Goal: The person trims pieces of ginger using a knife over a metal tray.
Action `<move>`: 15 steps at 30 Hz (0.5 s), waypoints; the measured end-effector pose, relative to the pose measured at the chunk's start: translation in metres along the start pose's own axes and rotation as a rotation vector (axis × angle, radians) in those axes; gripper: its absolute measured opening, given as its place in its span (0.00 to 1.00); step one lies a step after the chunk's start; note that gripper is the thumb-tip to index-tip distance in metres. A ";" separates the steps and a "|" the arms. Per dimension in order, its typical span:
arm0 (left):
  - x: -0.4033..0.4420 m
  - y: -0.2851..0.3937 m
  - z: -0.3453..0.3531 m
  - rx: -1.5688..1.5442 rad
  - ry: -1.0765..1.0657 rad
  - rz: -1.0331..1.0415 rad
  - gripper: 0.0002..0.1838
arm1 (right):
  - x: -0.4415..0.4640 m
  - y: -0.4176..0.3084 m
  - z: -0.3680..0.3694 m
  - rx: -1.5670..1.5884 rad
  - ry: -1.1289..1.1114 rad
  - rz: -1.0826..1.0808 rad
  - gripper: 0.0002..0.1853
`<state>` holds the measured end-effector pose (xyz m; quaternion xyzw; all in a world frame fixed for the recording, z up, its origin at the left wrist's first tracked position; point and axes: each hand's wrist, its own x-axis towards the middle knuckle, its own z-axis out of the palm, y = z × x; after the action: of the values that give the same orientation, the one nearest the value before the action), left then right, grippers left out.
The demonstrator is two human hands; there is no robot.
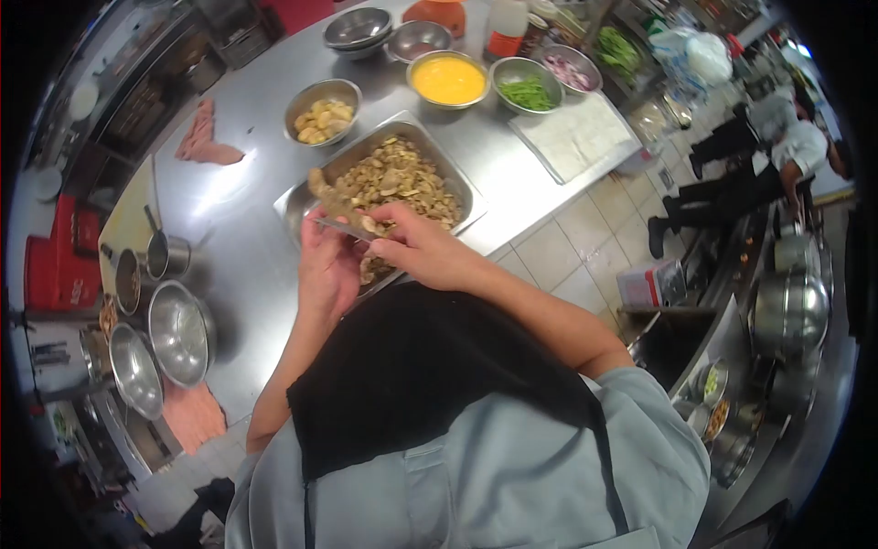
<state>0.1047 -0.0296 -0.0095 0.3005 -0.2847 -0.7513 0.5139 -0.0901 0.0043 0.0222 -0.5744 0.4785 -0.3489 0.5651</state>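
A knobby brown piece of ginger root [337, 199] is held over a metal tray [466, 174] heaped with similar brown pieces [393, 174]. My left hand [329, 265] is closed at the ginger's lower side, its fingertips partly hidden. From the right, my right hand [419, 245] is closed round what looks like a small knife [346, 228], whose narrow grey blade lies along the ginger. Its handle is hidden in the fingers. Just beyond the tray stands a bowl [297, 128] of pale yellow chunks [325, 121].
At the back are bowls of yellow liquid [448, 80], green slices [528, 93] and chopped purple onion [569, 71]. A white cloth-covered board [576, 137] lies right. A pink cloth [208, 137] and metal bowls [178, 334] are left. Co-workers [777, 165] stand far right.
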 end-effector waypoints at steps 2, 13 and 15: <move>0.002 -0.001 0.004 0.043 0.026 0.002 0.20 | 0.001 0.003 0.001 0.017 0.003 -0.026 0.28; 0.000 0.006 0.007 0.001 -0.031 -0.040 0.22 | -0.002 0.003 -0.006 0.137 -0.063 -0.028 0.23; -0.001 0.008 0.011 -0.004 -0.010 -0.051 0.22 | -0.004 0.000 -0.007 0.127 -0.084 -0.041 0.23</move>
<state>0.1014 -0.0296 0.0042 0.3028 -0.2782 -0.7662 0.4938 -0.0984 0.0060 0.0241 -0.5613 0.4196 -0.3657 0.6125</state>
